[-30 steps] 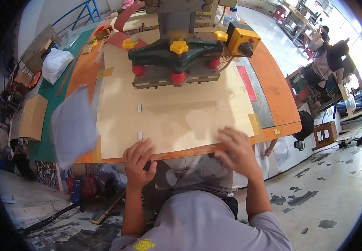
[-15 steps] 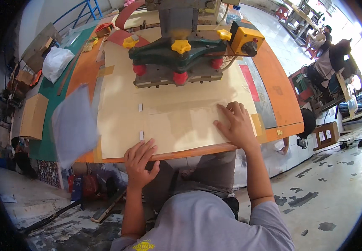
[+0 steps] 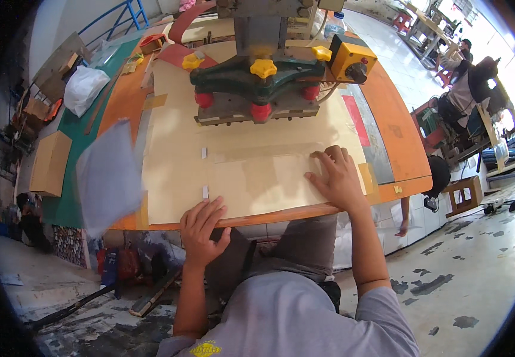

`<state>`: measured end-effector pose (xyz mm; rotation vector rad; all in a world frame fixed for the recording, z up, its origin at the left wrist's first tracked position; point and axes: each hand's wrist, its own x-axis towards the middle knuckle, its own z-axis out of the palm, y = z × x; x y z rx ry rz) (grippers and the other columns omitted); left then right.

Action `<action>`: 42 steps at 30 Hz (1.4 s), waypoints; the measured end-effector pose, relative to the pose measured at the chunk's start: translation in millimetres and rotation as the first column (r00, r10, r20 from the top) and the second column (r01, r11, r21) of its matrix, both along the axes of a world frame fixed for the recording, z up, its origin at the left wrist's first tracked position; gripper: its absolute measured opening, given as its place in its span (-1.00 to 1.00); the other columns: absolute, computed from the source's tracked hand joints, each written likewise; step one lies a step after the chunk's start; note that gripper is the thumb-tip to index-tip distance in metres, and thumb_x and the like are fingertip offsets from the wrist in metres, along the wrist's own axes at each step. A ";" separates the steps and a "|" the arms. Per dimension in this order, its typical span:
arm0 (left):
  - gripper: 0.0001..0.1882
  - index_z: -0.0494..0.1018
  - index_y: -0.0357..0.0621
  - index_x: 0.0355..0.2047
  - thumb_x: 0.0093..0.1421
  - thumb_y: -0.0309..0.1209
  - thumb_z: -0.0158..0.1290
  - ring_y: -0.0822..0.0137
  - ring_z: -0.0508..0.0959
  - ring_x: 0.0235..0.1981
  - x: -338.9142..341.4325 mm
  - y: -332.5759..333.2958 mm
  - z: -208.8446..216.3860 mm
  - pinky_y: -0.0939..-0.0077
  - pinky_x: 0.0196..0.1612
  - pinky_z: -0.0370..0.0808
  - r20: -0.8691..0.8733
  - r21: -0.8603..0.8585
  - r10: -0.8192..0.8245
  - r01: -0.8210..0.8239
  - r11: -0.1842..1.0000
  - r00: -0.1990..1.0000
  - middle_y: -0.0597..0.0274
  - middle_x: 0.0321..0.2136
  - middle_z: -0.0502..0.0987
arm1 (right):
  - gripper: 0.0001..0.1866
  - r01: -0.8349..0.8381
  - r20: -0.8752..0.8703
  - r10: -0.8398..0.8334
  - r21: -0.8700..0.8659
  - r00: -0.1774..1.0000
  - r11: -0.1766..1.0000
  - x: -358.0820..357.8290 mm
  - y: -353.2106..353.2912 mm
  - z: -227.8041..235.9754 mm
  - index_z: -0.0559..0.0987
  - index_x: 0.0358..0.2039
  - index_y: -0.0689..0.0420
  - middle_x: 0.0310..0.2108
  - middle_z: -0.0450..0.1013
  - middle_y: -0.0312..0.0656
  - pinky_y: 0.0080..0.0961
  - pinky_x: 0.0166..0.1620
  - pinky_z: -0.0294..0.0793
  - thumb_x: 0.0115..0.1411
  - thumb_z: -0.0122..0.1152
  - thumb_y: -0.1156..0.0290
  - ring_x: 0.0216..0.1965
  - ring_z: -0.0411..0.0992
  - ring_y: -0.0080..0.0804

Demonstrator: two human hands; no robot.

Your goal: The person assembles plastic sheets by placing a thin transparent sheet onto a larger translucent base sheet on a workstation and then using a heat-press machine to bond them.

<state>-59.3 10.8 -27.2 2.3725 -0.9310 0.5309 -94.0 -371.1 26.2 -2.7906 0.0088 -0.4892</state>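
My left hand rests at the front edge of the work table, fingers spread flat over the edge of a cream board. Farther right, my right hand lies on the same board, thumb and index finger apart and the fingertips bent down on it. A thin, see-through sheet seems to lie on the board beside my right fingertips; its outline is faint. Two small white strips sit on the board ahead of my left hand. Beyond both hands stands a press head with yellow knobs and red feet.
A translucent bluish sheet hangs over the table edge at left. Behind it are a cardboard box and a white bag. A yellow control box juts out beside the press. Another person's hand shows below the table's right corner.
My hands hold nearly the same places, and the whole view has shifted slightly. The other person's hand below the right corner has moved lower.
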 end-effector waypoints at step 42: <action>-0.68 0.68 0.03 -0.02 0.25 -0.21 0.24 0.10 0.56 0.24 -5.3 -1.9 2.3 0.04 0.33 0.32 -0.008 -0.037 0.019 -0.020 0.999 1.000 0.30 0.18 0.66 | -0.38 0.008 -0.064 -0.001 0.102 0.998 0.995 -37.6 8.9 -1.2 0.59 0.30 0.11 0.43 0.37 -0.01 0.00 0.54 0.16 0.29 0.43 0.11 0.52 0.22 0.04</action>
